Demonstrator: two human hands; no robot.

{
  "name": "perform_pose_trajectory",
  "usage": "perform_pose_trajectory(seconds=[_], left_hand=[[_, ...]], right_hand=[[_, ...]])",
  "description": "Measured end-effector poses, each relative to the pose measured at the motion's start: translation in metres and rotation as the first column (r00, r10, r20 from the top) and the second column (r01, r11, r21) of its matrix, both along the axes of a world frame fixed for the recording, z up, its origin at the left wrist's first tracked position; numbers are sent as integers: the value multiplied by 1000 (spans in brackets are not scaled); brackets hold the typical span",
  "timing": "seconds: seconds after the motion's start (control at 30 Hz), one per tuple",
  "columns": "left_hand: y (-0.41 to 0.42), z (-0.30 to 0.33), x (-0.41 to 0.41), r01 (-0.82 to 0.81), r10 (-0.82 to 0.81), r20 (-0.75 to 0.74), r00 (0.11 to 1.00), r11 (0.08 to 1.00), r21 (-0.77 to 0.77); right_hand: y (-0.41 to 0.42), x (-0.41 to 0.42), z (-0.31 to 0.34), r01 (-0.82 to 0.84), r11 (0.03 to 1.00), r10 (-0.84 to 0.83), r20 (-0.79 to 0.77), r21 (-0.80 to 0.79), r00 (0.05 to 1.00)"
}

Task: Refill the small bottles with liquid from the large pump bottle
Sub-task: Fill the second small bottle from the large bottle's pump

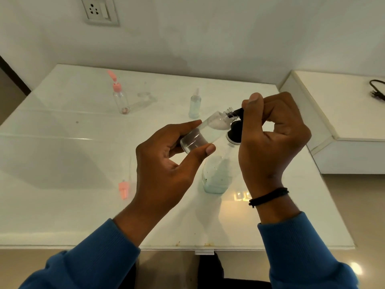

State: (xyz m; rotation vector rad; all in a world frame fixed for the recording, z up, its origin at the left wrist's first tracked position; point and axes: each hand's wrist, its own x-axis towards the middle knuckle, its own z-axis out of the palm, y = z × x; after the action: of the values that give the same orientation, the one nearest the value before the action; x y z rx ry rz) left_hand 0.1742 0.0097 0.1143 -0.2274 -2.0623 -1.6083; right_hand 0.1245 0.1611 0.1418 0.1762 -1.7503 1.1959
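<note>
Left hand (166, 161) holds a small clear plastic bottle (205, 130) tilted, base toward the camera, threaded neck pointing up-right. Thumb and fingers (209, 149) are curled round its base end; cap is off. The bottle is a smooth, see-thru cylinder w/ whitish foam inside near the shoulder.

Right hand (273, 134) sits on top of the large pump bottle (218, 174), fingers curled round the black pump head (235, 132), thumb up over the nozzle. The black spout (237, 112) meets the small bottle's open neck; can't tell if it goes inside. The large bottle is clear w/ a rounded shoulder and pale blue-green liquid low in the base, standing upright on the counter (62, 205) just under both hands.

Counter is white w/ a glossy glass top, some specks and stains near the front edge. Farther back stands a clear bottle w/ a pink flip cap (121, 99), cap hinged open, looks near empty. Right of it is a small bottle of pale blue liquid w/ a clear pointed cap (195, 105), upright. Between the two lies a faint clear cap-like shape (144, 94), too dim to tell. A pink cap piece (124, 189) lies on the counter left of the left wrist.

Blue ribbed knit sleeves, black cord band (268, 197) on the right wrist. Behind is a white wall socket (99, 9); a black cable (378, 88) lies on a white ledge at right.
</note>
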Motion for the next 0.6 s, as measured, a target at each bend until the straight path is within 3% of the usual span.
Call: perform_pose_trajectory(seconds=[0.6], left_hand=[[0, 0, -1, -1, 1, -8, 1000, 1000, -4]], right_hand=[[0, 0, 1, -10, 1000, 10, 10, 9, 1000]])
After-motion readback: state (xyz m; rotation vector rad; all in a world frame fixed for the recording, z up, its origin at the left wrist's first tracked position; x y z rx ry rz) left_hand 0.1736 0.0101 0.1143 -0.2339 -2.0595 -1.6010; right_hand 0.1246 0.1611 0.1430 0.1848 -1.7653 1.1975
